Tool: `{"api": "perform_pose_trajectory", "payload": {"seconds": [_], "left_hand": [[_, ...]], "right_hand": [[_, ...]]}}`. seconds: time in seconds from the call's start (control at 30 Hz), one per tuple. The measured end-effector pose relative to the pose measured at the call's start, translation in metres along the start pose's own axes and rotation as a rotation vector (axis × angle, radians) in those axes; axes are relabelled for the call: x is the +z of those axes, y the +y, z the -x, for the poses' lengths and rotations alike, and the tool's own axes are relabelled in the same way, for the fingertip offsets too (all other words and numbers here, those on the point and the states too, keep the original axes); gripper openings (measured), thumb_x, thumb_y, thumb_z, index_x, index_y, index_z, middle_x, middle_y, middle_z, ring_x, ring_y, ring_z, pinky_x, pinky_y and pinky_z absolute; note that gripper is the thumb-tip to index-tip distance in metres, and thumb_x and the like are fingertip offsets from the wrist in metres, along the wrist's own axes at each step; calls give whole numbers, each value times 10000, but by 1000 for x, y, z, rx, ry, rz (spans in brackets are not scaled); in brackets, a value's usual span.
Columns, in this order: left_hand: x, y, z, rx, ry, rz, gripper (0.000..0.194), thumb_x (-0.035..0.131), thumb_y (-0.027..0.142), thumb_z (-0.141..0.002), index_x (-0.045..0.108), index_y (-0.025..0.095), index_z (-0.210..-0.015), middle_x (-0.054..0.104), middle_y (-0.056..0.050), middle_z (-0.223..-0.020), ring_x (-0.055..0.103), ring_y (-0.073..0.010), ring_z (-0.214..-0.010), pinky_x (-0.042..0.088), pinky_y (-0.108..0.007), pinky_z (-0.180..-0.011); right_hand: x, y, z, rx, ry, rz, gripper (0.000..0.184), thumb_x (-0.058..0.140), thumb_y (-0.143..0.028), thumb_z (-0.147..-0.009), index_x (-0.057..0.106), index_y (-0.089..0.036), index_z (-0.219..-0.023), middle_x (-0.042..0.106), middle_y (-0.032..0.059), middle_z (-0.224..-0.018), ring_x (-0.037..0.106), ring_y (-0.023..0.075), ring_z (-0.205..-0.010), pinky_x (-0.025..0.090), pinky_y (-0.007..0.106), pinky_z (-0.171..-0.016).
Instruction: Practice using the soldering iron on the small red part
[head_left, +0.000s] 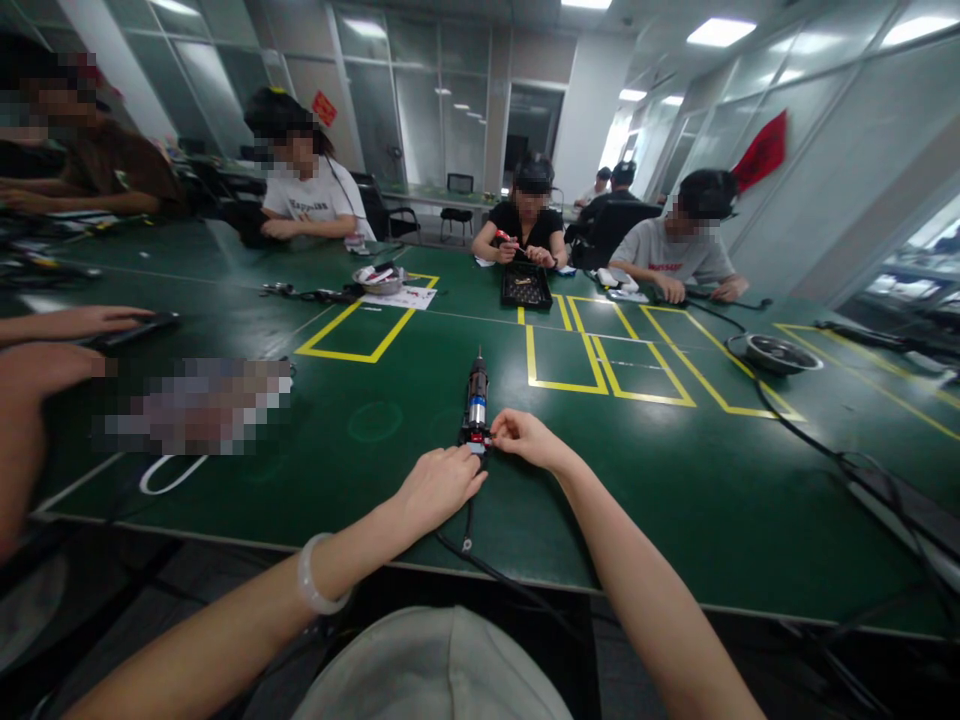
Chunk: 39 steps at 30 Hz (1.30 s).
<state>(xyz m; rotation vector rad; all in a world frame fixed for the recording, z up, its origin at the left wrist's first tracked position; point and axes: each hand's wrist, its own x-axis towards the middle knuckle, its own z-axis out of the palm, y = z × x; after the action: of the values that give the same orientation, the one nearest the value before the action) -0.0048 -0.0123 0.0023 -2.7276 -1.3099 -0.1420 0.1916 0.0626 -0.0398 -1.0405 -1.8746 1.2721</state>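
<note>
In front of me on the green table (375,480) lies an electric screwdriver (476,400), its bit pointing away from me. Its inner parts show: a silver and blue motor section, with red and white pieces at the rear. My left hand (442,485) is closed around the rear end, covering part of it. Beside the same end, my right hand (521,437) pinches with thumb and fingertips; what lies between them is too small to tell. A black cord (495,575) runs from under my left hand over the table's front edge.
Yellow tape outlines (566,387) mark the tabletop ahead. A black tray (525,287) stands before a co-worker opposite. A metal bowl (784,353) and cables lie to the right. On the left are a co-worker's hands (82,322) and a white loop (169,475) beside a blurred-out item.
</note>
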Motion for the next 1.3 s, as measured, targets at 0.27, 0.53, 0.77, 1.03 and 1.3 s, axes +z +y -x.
{"api": "perform_pose_trajectory", "payload": {"seconds": [0.27, 0.53, 0.77, 1.03, 1.3], "left_hand": [[-4, -13, 1, -182, -16, 283, 446, 255, 477, -972, 615, 218, -921, 672, -43, -903, 640, -181, -813, 466, -284, -694], [-1, -26, -25, -326, -37, 194, 710, 329, 695, -851, 265, 349, -1468, 559, -111, -1133, 576, -294, -1049, 474, -374, -774], [-4, -26, -49, -285, -159, 139, 708, 365, 769, -774, 467, 366, -1347, 561, -120, -1078, 599, -316, -994, 473, -415, -793], [-3, -51, -47, -299, -195, 70, 686, 458, 673, -770, 416, 386, -1392, 579, -114, -1114, 606, -303, -992, 467, -386, -794], [-4, -155, -30, -395, -279, -54, 707, 434, 662, -795, 356, 381, -1439, 578, -146, -1151, 564, -331, -1058, 414, -404, -870]], "right_hand": [[3, 0, -2, 2, 26, -33, 217, 682, -283, -719, 519, -176, -812, 526, -42, -649, 463, 90, -565, 357, 211, -541], [9, -2, -2, -34, 40, -62, 157, 627, -221, -721, 506, -179, -811, 497, -47, -651, 455, 90, -578, 358, 208, -550], [7, 1, -2, -80, 32, -73, 134, 462, -152, -769, 507, -183, -891, 548, -33, -697, 506, 106, -616, 393, 221, -582], [-2, 2, -1, -30, 117, -26, 113, 500, -168, -771, 507, -183, -883, 607, -9, -765, 550, 104, -636, 425, 224, -595], [-3, 4, -2, -23, 103, -25, 100, 518, -193, -791, 540, -178, -887, 621, -1, -757, 553, 103, -624, 440, 227, -603]]}}
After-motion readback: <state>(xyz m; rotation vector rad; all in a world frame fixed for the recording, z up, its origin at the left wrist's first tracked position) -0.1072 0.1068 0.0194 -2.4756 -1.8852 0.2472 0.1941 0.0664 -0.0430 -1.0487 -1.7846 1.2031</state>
